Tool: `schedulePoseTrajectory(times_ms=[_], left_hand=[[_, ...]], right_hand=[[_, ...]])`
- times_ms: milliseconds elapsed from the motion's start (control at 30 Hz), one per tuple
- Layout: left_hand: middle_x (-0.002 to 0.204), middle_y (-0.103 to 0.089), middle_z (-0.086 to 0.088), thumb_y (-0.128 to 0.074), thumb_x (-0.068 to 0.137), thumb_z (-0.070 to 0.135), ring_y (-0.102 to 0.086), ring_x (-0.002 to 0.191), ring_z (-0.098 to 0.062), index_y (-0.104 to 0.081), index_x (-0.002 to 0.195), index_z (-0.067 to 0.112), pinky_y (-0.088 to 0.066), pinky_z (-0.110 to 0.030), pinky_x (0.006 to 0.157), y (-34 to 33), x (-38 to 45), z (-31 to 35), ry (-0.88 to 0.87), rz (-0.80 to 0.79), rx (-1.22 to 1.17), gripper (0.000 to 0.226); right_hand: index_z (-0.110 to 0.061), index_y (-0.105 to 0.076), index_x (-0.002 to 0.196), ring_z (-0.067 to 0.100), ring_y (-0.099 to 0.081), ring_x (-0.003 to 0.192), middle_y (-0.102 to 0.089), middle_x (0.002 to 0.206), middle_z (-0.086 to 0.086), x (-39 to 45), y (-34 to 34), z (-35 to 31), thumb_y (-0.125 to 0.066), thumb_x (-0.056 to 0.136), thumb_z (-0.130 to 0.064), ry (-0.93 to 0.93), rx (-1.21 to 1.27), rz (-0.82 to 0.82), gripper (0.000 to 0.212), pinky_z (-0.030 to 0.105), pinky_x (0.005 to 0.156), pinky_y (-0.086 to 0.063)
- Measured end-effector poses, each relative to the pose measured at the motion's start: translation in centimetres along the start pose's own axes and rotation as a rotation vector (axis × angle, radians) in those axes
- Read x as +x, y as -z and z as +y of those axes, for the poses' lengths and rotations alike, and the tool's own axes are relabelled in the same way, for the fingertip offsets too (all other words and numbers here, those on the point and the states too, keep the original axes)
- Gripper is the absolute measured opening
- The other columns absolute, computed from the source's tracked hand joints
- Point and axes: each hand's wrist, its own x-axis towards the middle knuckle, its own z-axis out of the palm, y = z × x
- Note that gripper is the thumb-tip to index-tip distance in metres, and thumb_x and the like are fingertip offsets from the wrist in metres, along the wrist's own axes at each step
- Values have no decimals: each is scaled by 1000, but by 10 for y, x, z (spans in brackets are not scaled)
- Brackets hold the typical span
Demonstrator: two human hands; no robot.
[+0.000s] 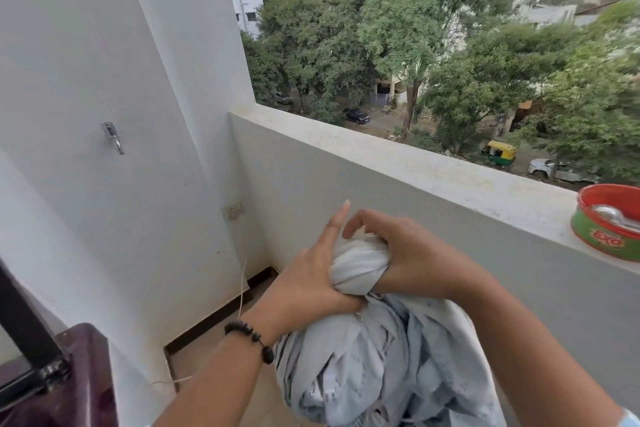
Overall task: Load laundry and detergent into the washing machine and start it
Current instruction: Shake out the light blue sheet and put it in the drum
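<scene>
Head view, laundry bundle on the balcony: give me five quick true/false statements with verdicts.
1. Both hands grip the knotted top of the white cloth bundle. True: the left hand and the right hand close on it from either side.
2. The red and green tub stands on the floor. False: it sits on the parapet ledge.
3. A metal spoon lies inside the tub. True.
4. The black bead bracelet is on the right wrist. False: it is on the left wrist.
5. The bundle is already in the washing machine. False: it is held in the air beside the parapet, and no open drum shows.
</scene>
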Motion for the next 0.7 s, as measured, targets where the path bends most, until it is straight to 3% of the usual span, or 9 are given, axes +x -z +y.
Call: schedulePoseTrajectory(times_ms=[67,133,267,367,500,600,700], left_hand=[[80,-68,6,-83,67,9,-65,70,-14,-10,145,61,-52,-26,70,2,-1,-3,-39,47,-183,120],[86,-72,-3,-86,67,2,-67,74,-16,-18,148,54,-54,-29,73,7,0,-4,-89,74,-367,118],[86,-73,-10,-84,62,-1,-66,74,-17,-26,149,39,-55,-27,70,25,8,2,-134,213,-604,113],[90,-76,0,-81,59,-10,-70,79,-12,-25,152,27,-56,-23,69,43,13,11,-168,323,-722,114],[94,-76,10,-71,62,-8,-71,87,-9,-33,149,27,-57,-23,68,62,16,25,-210,480,-867,101],[112,-73,4,-79,57,-1,-71,100,-17,-38,148,28,-58,-30,73,60,21,21,-191,535,-985,105],[130,-59,-11,-81,65,12,-64,110,-29,-28,151,14,-56,-42,83,48,26,7,-116,552,-1086,101]], right_hand=[[-44,-49,121,5,-63,91,-63,101,-11,-8,2,6,-80,71,-27,-13,196,2,62,21,79,-50],[-49,-40,135,9,-61,110,-59,120,-7,-17,4,15,-83,69,-32,-34,409,-29,80,32,96,-49],[-47,-22,149,5,-37,140,-35,152,-19,-38,-1,42,-85,62,-54,-41,601,-117,108,37,114,-33],[-53,-25,145,3,-33,142,-31,154,-24,-50,-11,62,-86,59,-57,-83,681,-140,105,42,117,-30],[-44,-21,150,13,-34,143,-31,157,-15,-55,-23,68,-85,60,-57,-80,811,-90,112,48,116,-31],[-32,-19,153,23,-37,142,-33,157,-3,-46,-32,59,-87,61,-53,-78,951,-49,117,50,113,-34],[-19,-24,152,33,-44,137,-41,151,11,-34,-43,52,-88,64,-43,-96,1033,-12,111,57,110,-36]])
